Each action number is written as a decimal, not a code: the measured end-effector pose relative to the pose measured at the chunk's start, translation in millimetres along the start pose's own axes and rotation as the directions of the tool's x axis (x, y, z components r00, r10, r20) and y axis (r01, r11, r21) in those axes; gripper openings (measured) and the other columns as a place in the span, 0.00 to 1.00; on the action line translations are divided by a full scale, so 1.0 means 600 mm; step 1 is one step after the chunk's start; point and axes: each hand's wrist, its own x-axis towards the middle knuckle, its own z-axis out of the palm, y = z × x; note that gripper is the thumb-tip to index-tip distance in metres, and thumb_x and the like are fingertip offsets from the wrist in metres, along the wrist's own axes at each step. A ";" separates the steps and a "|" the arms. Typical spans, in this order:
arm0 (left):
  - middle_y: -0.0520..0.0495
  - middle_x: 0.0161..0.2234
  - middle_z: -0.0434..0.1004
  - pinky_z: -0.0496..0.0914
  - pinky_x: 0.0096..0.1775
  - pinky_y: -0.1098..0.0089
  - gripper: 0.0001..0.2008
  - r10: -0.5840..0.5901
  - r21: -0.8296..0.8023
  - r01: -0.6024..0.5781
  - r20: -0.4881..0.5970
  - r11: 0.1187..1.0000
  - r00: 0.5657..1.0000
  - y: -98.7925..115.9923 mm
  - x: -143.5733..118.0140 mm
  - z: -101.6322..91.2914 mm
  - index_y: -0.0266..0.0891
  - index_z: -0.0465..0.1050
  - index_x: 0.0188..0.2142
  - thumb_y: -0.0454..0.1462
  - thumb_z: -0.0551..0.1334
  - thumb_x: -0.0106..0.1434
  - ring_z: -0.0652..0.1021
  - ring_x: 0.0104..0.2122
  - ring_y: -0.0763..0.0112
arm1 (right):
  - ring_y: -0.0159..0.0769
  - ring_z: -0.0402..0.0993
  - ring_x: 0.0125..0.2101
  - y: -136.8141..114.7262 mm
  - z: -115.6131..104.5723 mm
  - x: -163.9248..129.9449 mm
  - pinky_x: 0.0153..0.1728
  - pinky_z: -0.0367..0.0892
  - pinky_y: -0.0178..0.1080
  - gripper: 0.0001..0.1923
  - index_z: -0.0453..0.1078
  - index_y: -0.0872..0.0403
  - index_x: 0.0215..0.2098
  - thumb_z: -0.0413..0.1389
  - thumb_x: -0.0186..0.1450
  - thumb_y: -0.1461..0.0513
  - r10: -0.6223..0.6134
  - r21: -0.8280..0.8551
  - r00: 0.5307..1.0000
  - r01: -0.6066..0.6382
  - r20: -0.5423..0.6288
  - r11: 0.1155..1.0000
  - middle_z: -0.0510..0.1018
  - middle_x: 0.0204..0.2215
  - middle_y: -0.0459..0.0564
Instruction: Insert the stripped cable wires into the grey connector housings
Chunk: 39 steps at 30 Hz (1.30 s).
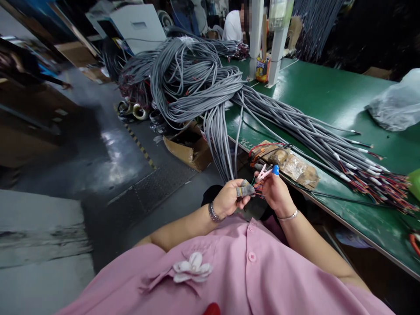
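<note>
My left hand (232,196), with grey finger covers, is closed around the end of a grey cable, and thin coloured wires (258,189) fan out from it toward my other hand. Beside it, my right hand (277,190) has a blue wrap on its thumb. Its fingers are closed on a small pink clip (263,173), close to the wire ends. Grey cables (220,144) hang over the table edge just beyond my left hand. A taped cardboard-coloured block (292,165) lies at the table edge past my right hand, with red and orange wires at its left end.
On the green table (328,96) a long bundle of grey cables (295,124) ends in stripped coloured wires. Large coils (193,78) are heaped farther back. A clear plastic bag (398,103) sits right; an open carton (188,148) is on the floor. A person (232,25) is behind.
</note>
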 end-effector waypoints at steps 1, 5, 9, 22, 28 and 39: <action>0.53 0.14 0.68 0.53 0.12 0.79 0.14 0.000 -0.005 0.000 0.001 1.000 1.000 0.000 0.002 0.001 0.34 0.69 0.27 0.43 0.67 0.52 0.63 0.10 0.81 | 0.31 0.72 0.26 0.001 0.001 0.002 0.27 0.69 0.34 0.23 0.73 0.54 0.33 0.60 0.56 0.43 0.020 0.030 1.000 -0.020 0.005 0.999 0.80 0.32 0.50; 0.54 0.14 0.68 0.53 0.12 0.78 0.13 -0.005 0.001 0.005 -0.003 1.000 1.000 -0.005 0.010 0.001 0.35 0.69 0.27 0.43 0.67 0.53 0.62 0.10 0.81 | 0.30 0.71 0.24 0.002 0.006 0.011 0.26 0.68 0.34 0.19 0.73 0.53 0.34 0.61 0.57 0.46 0.061 0.134 0.998 -0.055 -0.036 0.990 0.80 0.28 0.47; 0.54 0.15 0.68 0.53 0.13 0.79 0.14 0.005 0.013 -0.005 -0.015 1.000 1.000 -0.011 0.017 -0.001 0.34 0.69 0.27 0.43 0.67 0.53 0.62 0.11 0.81 | 0.30 0.71 0.24 0.007 0.008 0.015 0.26 0.68 0.33 0.17 0.73 0.53 0.31 0.62 0.57 0.47 0.034 0.172 0.995 -0.017 -0.099 0.985 0.79 0.27 0.47; 0.53 0.15 0.69 0.56 0.13 0.79 0.16 0.105 0.007 -0.104 -0.072 0.995 0.992 -0.013 -0.013 0.003 0.35 0.68 0.26 0.45 0.68 0.52 0.64 0.11 0.80 | 0.30 0.73 0.28 -0.002 -0.010 0.003 0.28 0.70 0.32 0.19 0.75 0.54 0.36 0.60 0.59 0.47 0.057 0.097 0.997 -0.062 0.060 0.993 0.80 0.33 0.49; 0.54 0.16 0.70 0.56 0.14 0.79 0.15 0.140 0.037 -0.136 -0.142 0.990 0.980 -0.010 -0.013 0.014 0.36 0.68 0.26 0.44 0.68 0.53 0.65 0.11 0.81 | 0.31 0.73 0.28 0.004 -0.011 0.006 0.27 0.70 0.32 0.19 0.75 0.54 0.36 0.57 0.62 0.48 -0.037 -0.004 0.999 0.037 0.003 0.999 0.80 0.34 0.51; 0.54 0.16 0.70 0.55 0.14 0.79 0.14 0.125 0.033 -0.121 -0.136 0.992 0.983 -0.012 -0.003 0.014 0.36 0.68 0.27 0.44 0.67 0.53 0.65 0.12 0.81 | 0.29 0.71 0.23 0.012 -0.014 0.020 0.26 0.71 0.34 0.20 0.72 0.53 0.31 0.63 0.55 0.45 0.050 0.089 0.998 -0.054 0.048 0.995 0.80 0.30 0.47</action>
